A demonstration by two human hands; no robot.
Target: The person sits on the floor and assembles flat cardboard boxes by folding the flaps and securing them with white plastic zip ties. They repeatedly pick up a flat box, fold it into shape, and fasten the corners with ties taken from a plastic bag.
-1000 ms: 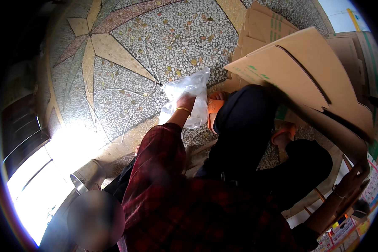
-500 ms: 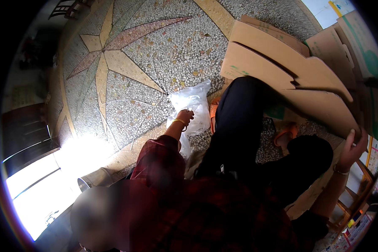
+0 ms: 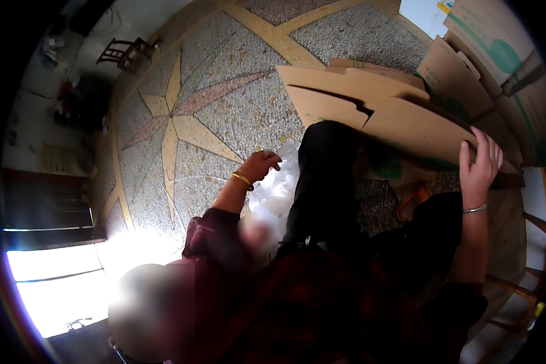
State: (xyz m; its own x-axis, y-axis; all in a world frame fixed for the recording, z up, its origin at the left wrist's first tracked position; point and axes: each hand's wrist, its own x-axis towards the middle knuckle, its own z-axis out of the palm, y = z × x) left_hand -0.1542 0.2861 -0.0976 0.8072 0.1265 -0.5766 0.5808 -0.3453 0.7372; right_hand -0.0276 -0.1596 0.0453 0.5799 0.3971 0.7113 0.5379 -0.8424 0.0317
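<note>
A large flattened brown cardboard box (image 3: 415,124), its flaps layered, leans across the space before my right knee. My right hand (image 3: 482,161) grips its right edge, thumb apart from the fingers along the top. My left hand (image 3: 262,165), with a gold bangle on the wrist, is raised above the floor with its fingers curled in. Whatever those fingers pinch, if anything, is too small to see. Close beneath that hand lies a crumpled clear plastic bag (image 3: 277,189), partly hidden by my dark-trousered left leg (image 3: 324,176).
More cardboard boxes (image 3: 497,45) with green print stand at the upper right. A wooden chair (image 3: 124,54) is at the far left, on the star-patterned terrazzo floor (image 3: 224,79). An orange slipper (image 3: 411,204) shows by my right leg. Wooden furniture rails (image 3: 540,227) rise at the right.
The view has turned. The cardboard has shifted left across the floor, with my right hand still at its edge. My left hand has moved up and away from the plastic bag.
</note>
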